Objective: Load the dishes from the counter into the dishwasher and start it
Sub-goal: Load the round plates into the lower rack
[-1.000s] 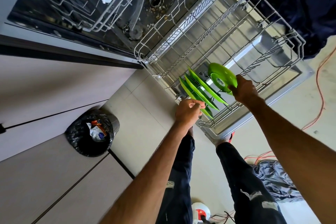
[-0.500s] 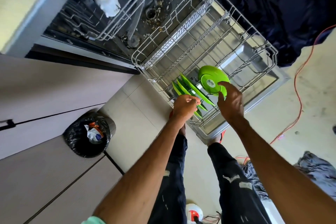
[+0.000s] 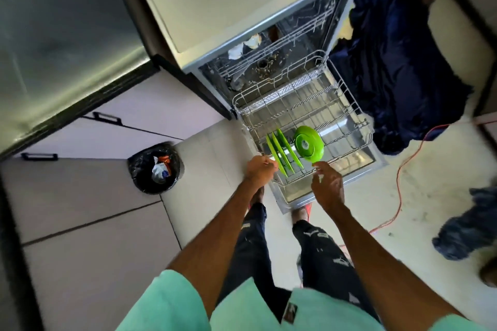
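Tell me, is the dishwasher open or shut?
Open: the dishwasher door lies down flat, with the lower rack pulled out over it.

Right hand (image 3: 328, 188) now off the green bowl (image 3: 308, 144), fingers (image 3: 320, 169) loose.

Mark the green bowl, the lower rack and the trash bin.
green bowl (image 3: 308, 144): head view, centre of its underside.
lower rack (image 3: 279, 97): head view, white wires of its back wall.
trash bin (image 3: 142, 183): head view, black liner on its near wall.
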Motion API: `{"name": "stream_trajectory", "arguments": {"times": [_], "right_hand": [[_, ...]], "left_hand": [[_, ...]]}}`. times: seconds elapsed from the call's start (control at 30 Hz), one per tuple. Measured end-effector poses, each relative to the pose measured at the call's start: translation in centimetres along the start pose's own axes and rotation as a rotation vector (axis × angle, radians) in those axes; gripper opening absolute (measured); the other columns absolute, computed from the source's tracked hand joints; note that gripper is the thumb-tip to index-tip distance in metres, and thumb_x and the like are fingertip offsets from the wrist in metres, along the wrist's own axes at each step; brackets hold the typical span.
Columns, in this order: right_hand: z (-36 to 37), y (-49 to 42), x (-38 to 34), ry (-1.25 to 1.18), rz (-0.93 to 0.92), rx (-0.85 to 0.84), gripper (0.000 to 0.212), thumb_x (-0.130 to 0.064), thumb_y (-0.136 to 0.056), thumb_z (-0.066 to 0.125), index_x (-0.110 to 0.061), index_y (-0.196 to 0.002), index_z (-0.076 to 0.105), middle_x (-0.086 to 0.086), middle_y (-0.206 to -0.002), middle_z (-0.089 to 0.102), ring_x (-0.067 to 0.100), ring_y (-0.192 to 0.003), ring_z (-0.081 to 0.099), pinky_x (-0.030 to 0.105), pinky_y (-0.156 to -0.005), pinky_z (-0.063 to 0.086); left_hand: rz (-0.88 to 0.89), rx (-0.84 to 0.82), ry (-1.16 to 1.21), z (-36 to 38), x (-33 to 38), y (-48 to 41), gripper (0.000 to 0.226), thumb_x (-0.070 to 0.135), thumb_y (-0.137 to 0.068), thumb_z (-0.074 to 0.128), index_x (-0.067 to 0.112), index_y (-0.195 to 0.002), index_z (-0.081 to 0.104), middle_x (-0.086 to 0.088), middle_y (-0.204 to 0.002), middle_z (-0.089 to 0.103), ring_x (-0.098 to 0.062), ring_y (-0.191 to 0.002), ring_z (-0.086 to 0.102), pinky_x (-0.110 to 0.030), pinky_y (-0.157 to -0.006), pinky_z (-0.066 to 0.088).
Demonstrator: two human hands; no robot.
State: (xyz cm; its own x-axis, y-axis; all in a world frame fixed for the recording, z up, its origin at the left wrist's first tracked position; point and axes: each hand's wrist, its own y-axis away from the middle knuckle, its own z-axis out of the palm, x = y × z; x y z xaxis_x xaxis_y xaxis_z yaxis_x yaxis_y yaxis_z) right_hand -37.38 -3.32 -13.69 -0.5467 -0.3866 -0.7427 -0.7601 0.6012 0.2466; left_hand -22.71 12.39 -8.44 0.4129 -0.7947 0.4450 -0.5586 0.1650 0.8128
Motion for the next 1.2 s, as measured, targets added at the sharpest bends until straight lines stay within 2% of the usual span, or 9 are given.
{"name": "stream_trajectory", "arguments": {"times": [0.1,0.2,0.3,0.37,0.5,0.67,0.83,1.07,1.2], "right_hand": [[-1.9,2.0,-3.9,0.001,0.071,-0.089,0.027,0.004,-0.087,0.055,-0.007,-0.107,0.069,0.008,-0.1,0.071,0.017,-0.084,0.065,0.022,-0.073,0.054],[-2.0,4.0,-7.1,0.098,0.019,-0.143,0.027,0.004,-0.085,0.054,-0.015,-0.097,0.069,0.004,-0.09,0.073,0.016,-0.073,0.069,0.004,-0.056,0.044],[-0.8,5.8,-10.9,0.126,0.078,-0.236,0.032,0.003,-0.084,0.053,-0.028,-0.085,0.063,0.0,-0.08,0.071,0.019,-0.072,0.068,0.024,-0.057,0.053],[1.0,7.3,-14.0,0.14,0.021,-0.257,0.027,0.002,-0.082,0.055,-0.024,-0.082,0.064,0.0,-0.078,0.07,0.022,-0.073,0.067,0.034,-0.065,0.055],[5.9,9.5,-21.5,0.109,-0.157,-0.324,0.029,0.0,-0.078,0.06,-0.019,-0.097,0.071,-0.002,-0.087,0.074,0.022,-0.08,0.069,0.035,-0.072,0.056],[13.7,11.5,-32.0,-0.006,-0.28,-0.375,0.024,-0.015,-0.08,0.052,-0.029,-0.096,0.064,-0.006,-0.088,0.071,0.017,-0.073,0.072,0.042,-0.069,0.06],[19.5,12.8,-42.2,-0.067,-0.395,-0.379,0.029,-0.008,-0.086,0.06,-0.032,-0.102,0.064,-0.007,-0.094,0.074,0.012,-0.074,0.073,0.038,-0.071,0.062],[24.2,12.9,-54.1,-0.165,-0.587,-0.424,0.016,-0.008,-0.096,0.063,-0.018,-0.108,0.065,-0.004,-0.098,0.072,0.002,-0.07,0.072,0.018,-0.06,0.058],[27.5,11.9,-59.7,-0.219,-0.63,-0.519,0.02,-0.002,-0.094,0.063,-0.013,-0.109,0.067,-0.004,-0.095,0.074,0.006,-0.07,0.073,0.018,-0.061,0.058]], "left_hand": [[0.0,-0.03,0.004,-1.2,-1.0,5.0,0.029,0.027,-0.08,0.056,0.011,-0.09,0.078,-0.009,-0.09,0.077,-0.029,-0.09,0.073,-0.038,-0.086,0.06],[0.045,-0.051,-0.038,-3.0,-2.6,8.8,0.03,0.03,-0.082,0.056,0.009,-0.086,0.077,-0.008,-0.092,0.077,-0.026,-0.085,0.074,-0.037,-0.083,0.061],[0.077,-0.031,-0.04,-6.0,-4.9,11.9,0.025,0.018,-0.093,0.056,0.007,-0.089,0.077,-0.008,-0.093,0.078,-0.018,-0.071,0.072,-0.021,-0.062,0.056],[0.118,-0.014,-0.018,-8.7,-7.0,13.3,0.023,0.012,-0.095,0.055,0.003,-0.094,0.076,-0.011,-0.097,0.078,-0.014,-0.066,0.067,-0.013,-0.055,0.05],[0.167,0.065,0.038,-15.8,-10.8,14.8,0.024,0.012,-0.098,0.054,0.002,-0.101,0.075,-0.01,-0.103,0.076,-0.011,-0.069,0.065,-0.01,-0.052,0.047],[0.231,0.185,0.096,-26.2,-16.0,16.4,0.024,0.008,-0.093,0.052,0.003,-0.097,0.076,-0.006,-0.097,0.077,-0.022,-0.076,0.072,-0.012,-0.054,0.05],[0.29,0.334,0.232,-36.7,-21.5,18.0,0.019,0.011,-0.093,0.055,0.008,-0.087,0.073,-0.006,-0.087,0.076,-0.015,-0.067,0.07,-0.036,-0.069,0.062],[0.381,0.555,0.375,-47.0,-24.8,20.5,0.021,0.013,-0.098,0.054,0.014,-0.099,0.075,0.004,-0.092,0.076,-0.009,-0.076,0.072,-0.021,-0.066,0.057],[0.404,0.647,0.466,-51.4,-26.1,20.7,0.021,0.012,-0.095,0.055,0.016,-0.096,0.076,0.004,-0.092,0.076,-0.012,-0.076,0.072,-0.018,-0.065,0.054]]}}
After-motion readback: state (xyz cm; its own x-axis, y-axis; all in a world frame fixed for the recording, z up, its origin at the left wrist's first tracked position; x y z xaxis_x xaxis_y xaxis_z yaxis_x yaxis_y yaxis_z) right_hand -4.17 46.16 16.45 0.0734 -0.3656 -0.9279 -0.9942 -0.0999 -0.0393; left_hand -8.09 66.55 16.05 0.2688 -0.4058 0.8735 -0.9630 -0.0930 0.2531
